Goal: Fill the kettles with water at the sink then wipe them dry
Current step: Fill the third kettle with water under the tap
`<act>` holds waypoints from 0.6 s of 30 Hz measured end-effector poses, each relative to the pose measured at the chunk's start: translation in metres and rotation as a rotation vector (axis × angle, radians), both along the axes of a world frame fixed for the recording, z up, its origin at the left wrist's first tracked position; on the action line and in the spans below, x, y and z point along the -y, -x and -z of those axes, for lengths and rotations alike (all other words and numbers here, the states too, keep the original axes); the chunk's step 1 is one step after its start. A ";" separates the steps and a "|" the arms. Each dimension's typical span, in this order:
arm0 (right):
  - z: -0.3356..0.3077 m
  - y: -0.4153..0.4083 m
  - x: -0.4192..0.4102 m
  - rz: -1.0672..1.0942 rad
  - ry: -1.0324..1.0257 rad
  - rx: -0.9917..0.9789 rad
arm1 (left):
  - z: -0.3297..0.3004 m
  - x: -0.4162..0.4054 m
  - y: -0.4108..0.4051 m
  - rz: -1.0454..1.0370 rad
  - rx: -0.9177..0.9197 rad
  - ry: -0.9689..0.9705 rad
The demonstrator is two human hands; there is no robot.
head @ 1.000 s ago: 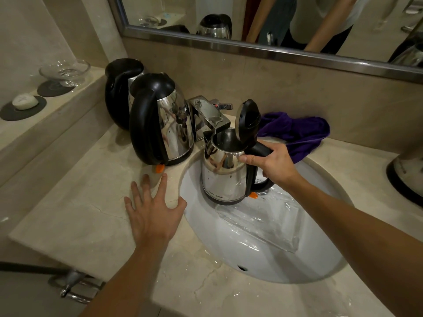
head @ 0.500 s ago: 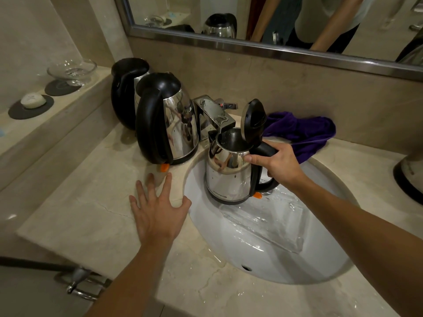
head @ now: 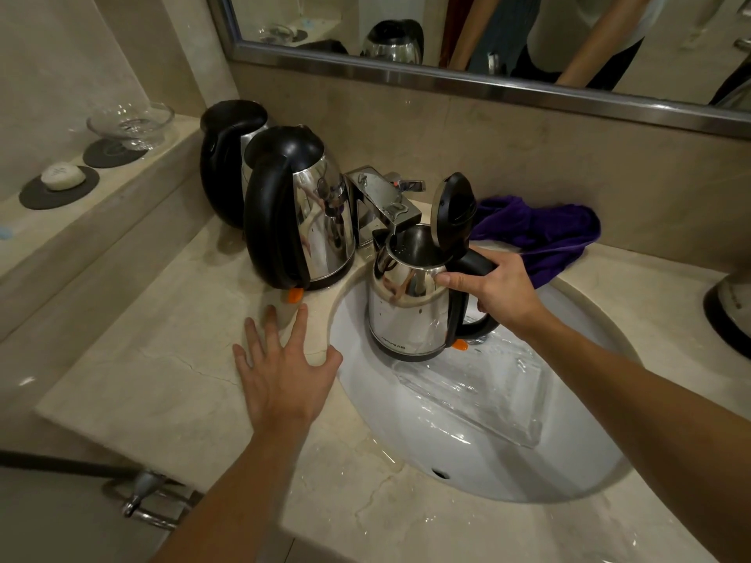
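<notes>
A small steel kettle (head: 406, 310) with a black handle and its lid flipped up hangs over the white sink (head: 467, 449), right under the chrome faucet (head: 386, 201). My right hand (head: 500, 290) grips its handle. My left hand (head: 280, 367) rests flat with spread fingers on the marble counter (head: 162, 384) at the sink's left rim. A larger steel kettle (head: 296, 213) stands on the counter to the left of the faucet, with a black kettle (head: 227, 156) behind it. A purple cloth (head: 540, 229) lies behind the sink.
Part of another kettle (head: 731, 314) shows at the right edge. On the raised left ledge sit a glass dish (head: 130, 123) and a soap bar (head: 63, 176) on dark coasters. A mirror (head: 487, 38) runs along the back wall. A towel ring (head: 150, 497) hangs below the counter front.
The view has shifted slightly. The kettle stays under the faucet in my right hand, and my left hand stays flat on the counter.
</notes>
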State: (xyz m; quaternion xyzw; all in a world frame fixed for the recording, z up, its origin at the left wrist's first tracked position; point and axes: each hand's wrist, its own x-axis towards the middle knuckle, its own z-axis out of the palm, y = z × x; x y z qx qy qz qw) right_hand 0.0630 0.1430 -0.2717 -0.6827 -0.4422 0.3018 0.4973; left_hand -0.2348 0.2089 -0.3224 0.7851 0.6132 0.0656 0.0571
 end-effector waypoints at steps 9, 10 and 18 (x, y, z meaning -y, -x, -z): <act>-0.003 0.001 0.001 -0.002 0.028 0.008 | 0.003 -0.001 0.000 0.003 -0.011 -0.008; -0.004 0.001 0.001 -0.006 0.031 0.005 | 0.003 -0.001 0.000 0.003 -0.016 -0.011; -0.010 0.003 0.001 -0.036 0.051 0.015 | 0.003 -0.001 0.001 0.007 -0.015 -0.016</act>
